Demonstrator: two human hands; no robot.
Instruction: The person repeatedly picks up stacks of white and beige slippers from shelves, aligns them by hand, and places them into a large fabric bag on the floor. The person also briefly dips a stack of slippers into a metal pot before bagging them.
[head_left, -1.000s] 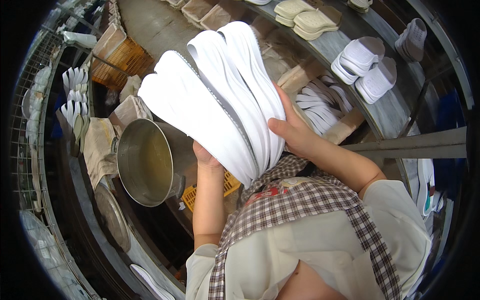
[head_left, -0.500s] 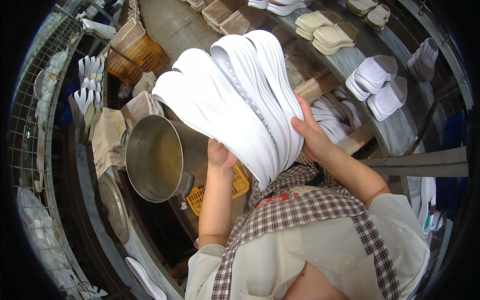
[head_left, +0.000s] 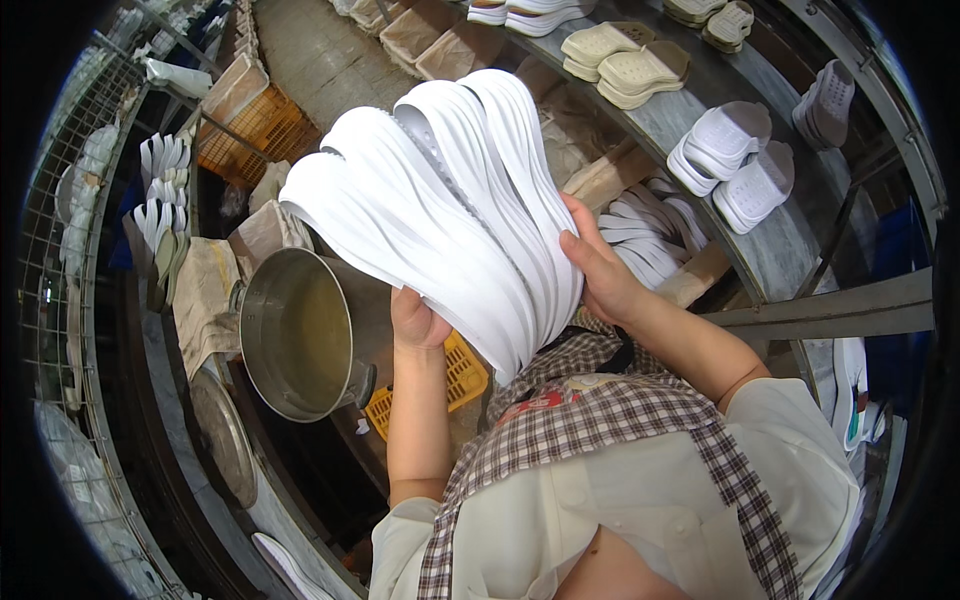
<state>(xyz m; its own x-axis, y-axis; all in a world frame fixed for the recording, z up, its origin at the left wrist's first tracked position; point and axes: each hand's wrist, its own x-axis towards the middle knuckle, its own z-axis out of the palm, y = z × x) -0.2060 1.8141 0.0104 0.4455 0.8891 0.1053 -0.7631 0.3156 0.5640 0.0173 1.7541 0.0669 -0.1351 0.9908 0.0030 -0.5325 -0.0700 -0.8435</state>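
Observation:
Between my two hands, in front of my chest, I hold a fanned stack of several white shoe soles (head_left: 440,220). My left hand (head_left: 417,318) grips the stack's lower left side, its fingers partly hidden beneath the soles. On the right side of the stack my right hand (head_left: 603,265) is closed, thumb against the outermost sole and the other fingers out of sight behind it. The soles' far ends spread apart, while their near ends press together above my checked apron (head_left: 600,420).
Left of the soles stands a metal pot (head_left: 297,335) with cloudy yellowish liquid; a round lid (head_left: 222,440) lies nearer. A yellow crate (head_left: 460,375) is below. White soles (head_left: 755,185) and cream soles (head_left: 645,72) stand on the right shelf. An orange crate (head_left: 250,130) is far left.
The stack and both hands have shifted slightly left in view, and the soles' far ends sit a little closer together. Both hands keep their hold.

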